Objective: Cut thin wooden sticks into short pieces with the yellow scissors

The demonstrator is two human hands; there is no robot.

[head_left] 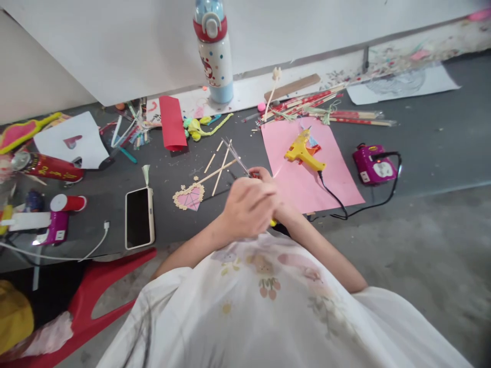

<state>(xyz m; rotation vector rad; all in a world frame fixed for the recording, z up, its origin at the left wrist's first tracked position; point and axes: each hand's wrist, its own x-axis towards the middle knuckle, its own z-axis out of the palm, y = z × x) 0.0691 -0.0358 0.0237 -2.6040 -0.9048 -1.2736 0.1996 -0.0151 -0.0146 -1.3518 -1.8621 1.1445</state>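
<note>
Grey tabletop (441, 138) meets a white wall, and craft litter is spread across it. Both hands are bunched together just above the near edge, close to the chest, likely to steady fine work. The left hand (249, 207) is curled shut on top; what it grips is hidden, though a yellow bit (273, 223) peeks out beneath it. The right hand (282, 207) is mostly covered. Its fingers seem closed around the red handles of the scissors (235, 155), whose thin blades point up and away to the left.

Just beyond the blades lie loose sticks (220, 171), one running to a heart (189, 197) edged with pale beads. A phone (140, 217) lies face up to the left, screen dark. To the right a glue gun (303, 153) rests on pink paper (307, 189), probably to keep drips off the table, and its black cord runs to a purple socket (374, 164).

Farther back a folded red sheet (172, 122) lies on the table, and a dotted bottle (215, 51) stands upright against the wall. A red can (49, 166) lies on its side at far left; its yellow characters are too blurred to read, and nothing else carries legible writing.
</note>
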